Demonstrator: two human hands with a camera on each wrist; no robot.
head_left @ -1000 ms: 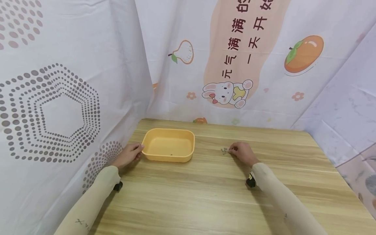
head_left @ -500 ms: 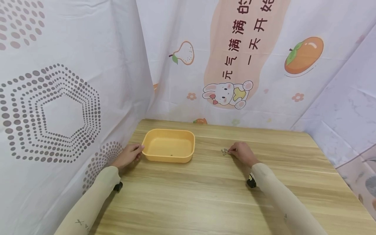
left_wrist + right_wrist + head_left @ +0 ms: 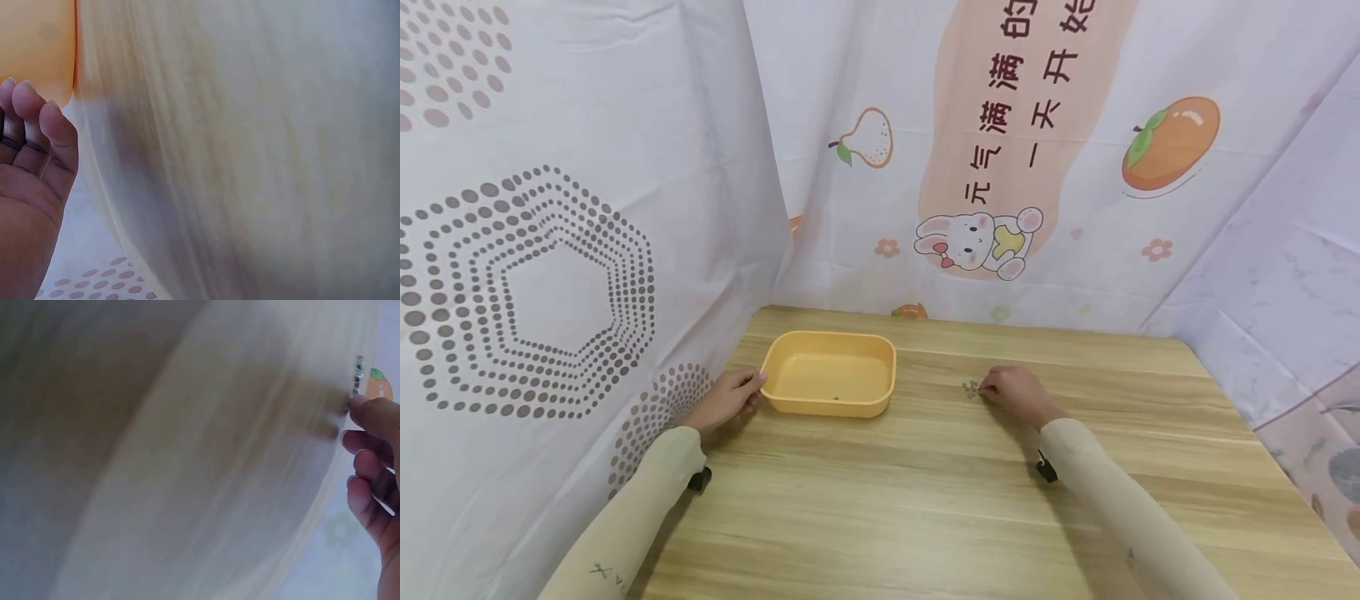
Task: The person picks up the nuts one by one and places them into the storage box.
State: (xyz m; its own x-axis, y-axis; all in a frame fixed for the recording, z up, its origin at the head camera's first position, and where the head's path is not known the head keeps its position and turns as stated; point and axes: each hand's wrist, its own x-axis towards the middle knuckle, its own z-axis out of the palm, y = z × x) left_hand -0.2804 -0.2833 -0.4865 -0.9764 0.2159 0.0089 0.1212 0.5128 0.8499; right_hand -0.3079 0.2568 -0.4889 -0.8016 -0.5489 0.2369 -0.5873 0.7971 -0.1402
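Note:
A yellow rectangular plastic basin (image 3: 827,408) stands on the wooden table, with one small dark piece (image 3: 837,399) inside by its near wall. My left hand (image 3: 727,397) holds the basin's left end, thumb at the rim; in the left wrist view its curled fingertips (image 3: 55,122) lie against the orange-looking wall. To the right of the basin lies a little cluster of small grey metal pieces (image 3: 970,389), shiny in the right wrist view. My right hand (image 3: 1011,392) is at the cluster's right side, fingers bent and tips down among the pieces. I cannot tell whether it pinches one.
The wood-grain table (image 3: 880,500) reaches back to a hanging white curtain (image 3: 850,250) printed with fruit and a rabbit. Another curtain (image 3: 700,208) closes off the left, right beside my left forearm. More printed cloth (image 3: 1262,275) hangs at the right edge.
My right hand stays at the metal pieces, its fingertips shifting only slightly among them. The left hand and the basin keep their places; the whole head view moves a little.

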